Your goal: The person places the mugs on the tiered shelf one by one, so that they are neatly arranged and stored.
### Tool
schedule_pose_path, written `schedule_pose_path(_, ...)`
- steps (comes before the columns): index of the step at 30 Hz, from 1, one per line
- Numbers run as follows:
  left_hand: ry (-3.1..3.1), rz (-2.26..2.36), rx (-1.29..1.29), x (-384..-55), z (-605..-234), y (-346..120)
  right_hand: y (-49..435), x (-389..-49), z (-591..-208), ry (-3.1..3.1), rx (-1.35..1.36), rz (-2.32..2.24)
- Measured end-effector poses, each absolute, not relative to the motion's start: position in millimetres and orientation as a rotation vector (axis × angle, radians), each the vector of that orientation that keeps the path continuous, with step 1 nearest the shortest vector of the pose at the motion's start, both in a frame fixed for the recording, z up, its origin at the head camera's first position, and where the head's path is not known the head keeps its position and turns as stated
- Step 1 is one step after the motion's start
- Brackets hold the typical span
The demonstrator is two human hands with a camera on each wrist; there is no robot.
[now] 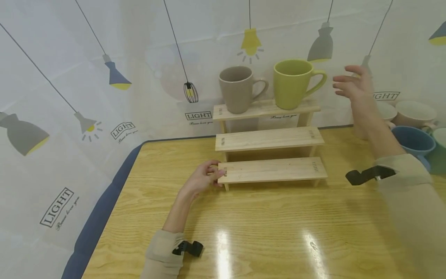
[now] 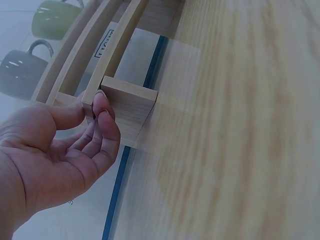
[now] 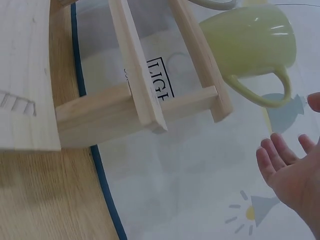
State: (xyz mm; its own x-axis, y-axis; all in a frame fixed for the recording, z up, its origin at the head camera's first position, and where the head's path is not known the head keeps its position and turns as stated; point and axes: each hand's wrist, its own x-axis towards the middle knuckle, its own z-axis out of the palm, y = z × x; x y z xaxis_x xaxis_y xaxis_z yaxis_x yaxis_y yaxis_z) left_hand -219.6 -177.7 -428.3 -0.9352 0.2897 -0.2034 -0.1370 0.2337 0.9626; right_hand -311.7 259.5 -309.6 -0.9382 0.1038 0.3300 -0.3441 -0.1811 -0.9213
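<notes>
A three-step wooden rack (image 1: 270,138) stands at the back of the table. My left hand (image 1: 203,177) pinches the left end of its lowest step; in the left wrist view the thumb lies above the board (image 2: 120,42) and fingers curl beneath it. On the top step sit a grey-brown mug (image 1: 237,91) and, to its right, a yellow-green mug (image 1: 292,84), both upright with handles to the right. Raised beside the green mug's handle, my right hand (image 1: 355,87) has loosely bent fingers and holds nothing; a gap separates it from the mug in the right wrist view.
Several more mugs stand at the table's right edge behind my right forearm, among them a blue mug (image 1: 414,140), a pinkish mug (image 1: 416,113) and a pale green mug (image 1: 439,149). A white cloth (image 1: 139,77) printed with lamps hangs behind the wooden table (image 1: 265,232).
</notes>
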Motion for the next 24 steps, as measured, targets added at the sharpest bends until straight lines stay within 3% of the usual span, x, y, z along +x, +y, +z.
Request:
schedule_pose_path(12, 2.171, 1.757, 0.15, -220, -429, -178, 299, -278, -312, -1.77, 0.338, 2.084)
schedule_pose_path(24, 2.175, 1.739, 0.141, -219, -428, -179, 338, -246, -329, -1.852, 0.151, 1.918)
